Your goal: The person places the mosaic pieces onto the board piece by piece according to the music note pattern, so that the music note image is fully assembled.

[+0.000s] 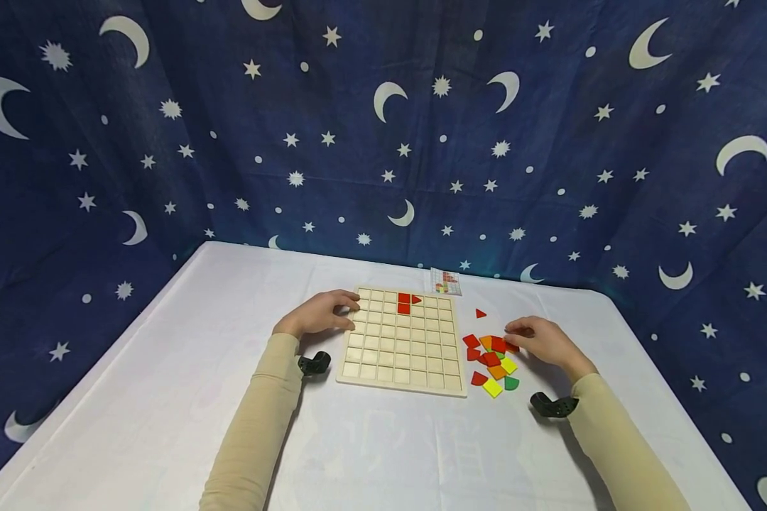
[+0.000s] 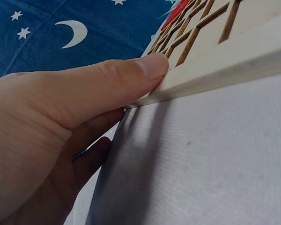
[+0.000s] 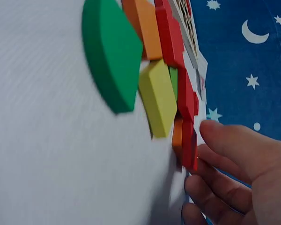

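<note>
Wooden board [image 1: 386, 353]: a pale grid of shallow square cells, lying flat on the white-covered tabletop [image 1: 383, 454].
Red squares [image 1: 404, 309]: two, in neighbouring cells near the board's far edge, one directly behind the other.
Red triangle [image 1: 416, 299]: in the board's far row, just right of the farther square.
Left hand [image 1: 316, 312]: at the board's left side near its far corner; thumb resting on the rim, fingers relaxed and slightly spread.
Right hand [image 1: 542, 339]: to the right of the board, fingers bent over a red piece [image 3: 189, 145] at the pile's edge; I cannot tell whether they pinch it.
Loose pieces [image 1: 491, 359]: red, orange, yellow and green, heaped and overlapping just right of the board.
Lone triangle [image 1: 481, 313]: red, between the board's right edge and the right hand, farther back than the heap.
Card [image 1: 446, 282]: printed with coloured shapes, just behind the board's far right corner.
Curtain [image 1: 351, 85]: dark blue with white moons and stars, behind the board and at both sides.
</note>
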Demonstrator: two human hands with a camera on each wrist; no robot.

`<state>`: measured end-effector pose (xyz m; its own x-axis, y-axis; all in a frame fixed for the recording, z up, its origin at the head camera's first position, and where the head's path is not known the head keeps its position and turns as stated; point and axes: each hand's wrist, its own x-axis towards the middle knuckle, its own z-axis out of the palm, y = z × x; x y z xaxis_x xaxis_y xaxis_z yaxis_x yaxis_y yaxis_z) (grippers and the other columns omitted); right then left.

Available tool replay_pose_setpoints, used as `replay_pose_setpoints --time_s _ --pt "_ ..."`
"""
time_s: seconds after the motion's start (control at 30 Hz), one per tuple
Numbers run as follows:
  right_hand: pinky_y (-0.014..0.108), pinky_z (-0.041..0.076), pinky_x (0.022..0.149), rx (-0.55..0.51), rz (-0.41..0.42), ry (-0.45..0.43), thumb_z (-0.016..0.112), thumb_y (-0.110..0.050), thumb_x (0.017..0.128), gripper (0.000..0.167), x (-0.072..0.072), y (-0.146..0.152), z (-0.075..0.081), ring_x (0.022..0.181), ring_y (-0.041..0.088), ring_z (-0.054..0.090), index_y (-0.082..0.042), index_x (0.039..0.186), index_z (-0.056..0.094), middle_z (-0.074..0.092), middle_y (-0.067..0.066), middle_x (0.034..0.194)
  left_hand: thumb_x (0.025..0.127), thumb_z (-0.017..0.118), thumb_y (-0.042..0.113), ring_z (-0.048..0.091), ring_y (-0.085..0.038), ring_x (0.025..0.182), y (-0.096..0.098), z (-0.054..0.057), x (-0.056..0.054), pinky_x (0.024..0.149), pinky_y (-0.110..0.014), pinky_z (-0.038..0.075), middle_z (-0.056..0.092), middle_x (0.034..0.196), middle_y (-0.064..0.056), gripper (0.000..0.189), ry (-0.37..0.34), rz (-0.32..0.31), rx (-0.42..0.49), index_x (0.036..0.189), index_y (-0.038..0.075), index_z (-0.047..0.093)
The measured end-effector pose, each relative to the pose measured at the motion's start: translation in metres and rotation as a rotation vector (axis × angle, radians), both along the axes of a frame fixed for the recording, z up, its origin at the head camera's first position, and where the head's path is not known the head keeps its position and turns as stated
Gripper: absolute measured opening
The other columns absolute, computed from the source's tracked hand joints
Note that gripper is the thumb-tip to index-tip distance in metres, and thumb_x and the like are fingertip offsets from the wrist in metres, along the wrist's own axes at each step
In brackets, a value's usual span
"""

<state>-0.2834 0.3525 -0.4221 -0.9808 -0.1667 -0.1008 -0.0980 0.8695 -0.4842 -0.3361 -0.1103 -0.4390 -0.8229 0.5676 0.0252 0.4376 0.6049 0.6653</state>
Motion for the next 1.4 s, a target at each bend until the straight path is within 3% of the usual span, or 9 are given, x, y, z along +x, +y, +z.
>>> replay_pose_setpoints --time_s 0.6,0.97,1.4 --pt "0.046 0.054 0.088 -0.068 0.073 -0.078 0.072 -0.033 0.089 0.042 0.0069 0.0109 0.0010 0.102 0.027 0.055 -0.006 0.121 0.067 0.063 0.012 0.118 0.085 0.076 0.021 0.034 -0.031 0.141 -0.0008 0.0000 0.0001 0.117 -0.044 0.027 0.047 0.147 -0.010 0.041 0.008 -0.012 -0.004 0.122 0.005 0.067" --pt "0.053 0.049 0.095 -0.057 0.066 -0.045 0.072 -0.030 0.089 0.042 0.0085 0.0076 -0.0014 0.103 0.029 0.054 -0.005 0.123 0.065 0.062 0.014 0.119 0.084 0.077 0.021 0.035 -0.030 0.141 -0.0011 -0.0006 0.0002 0.117 -0.043 0.027 0.048 0.146 -0.010 0.043 0.012 -0.002 -0.004 0.122 0.005 0.066" --pt "0.053 0.050 0.093 -0.043 0.064 0.042 0.069 -0.024 0.092 0.037 0.0043 0.0075 0.0000 0.102 0.030 0.055 -0.002 0.121 0.065 0.062 0.012 0.113 0.085 0.077 0.022 0.034 -0.029 0.141 -0.0010 -0.0001 -0.0005 0.117 -0.043 0.027 0.047 0.147 -0.009 0.044 0.016 -0.007 -0.015 0.124 0.006 0.066"
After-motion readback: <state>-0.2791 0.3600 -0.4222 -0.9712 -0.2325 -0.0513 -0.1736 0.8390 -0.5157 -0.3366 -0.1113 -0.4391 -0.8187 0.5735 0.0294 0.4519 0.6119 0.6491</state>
